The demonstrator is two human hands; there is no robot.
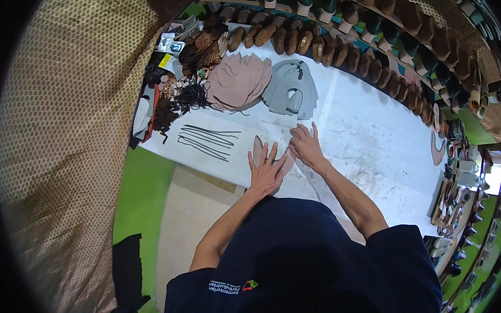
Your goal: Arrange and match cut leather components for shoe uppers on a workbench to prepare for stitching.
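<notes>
My left hand lies flat with its fingers spread on a pale pink cut piece near the table's front edge. A pink tip with a dark edge shows past its fingers. Close by on the right, my right hand has its fingers bent and drawn together at the piece's far end; what they pinch is too small to tell. Beyond the hands lies a fanned stack of grey curved pieces. Left of that is a pile of pink cut pieces. Several dark braided cords lie side by side left of my left hand.
The white-covered table has dark smudges on its right half. Brown shoe lasts line its far edge, with shelves of more behind. Dark straps and cords heap at the left end. Tools and jars crowd the right end.
</notes>
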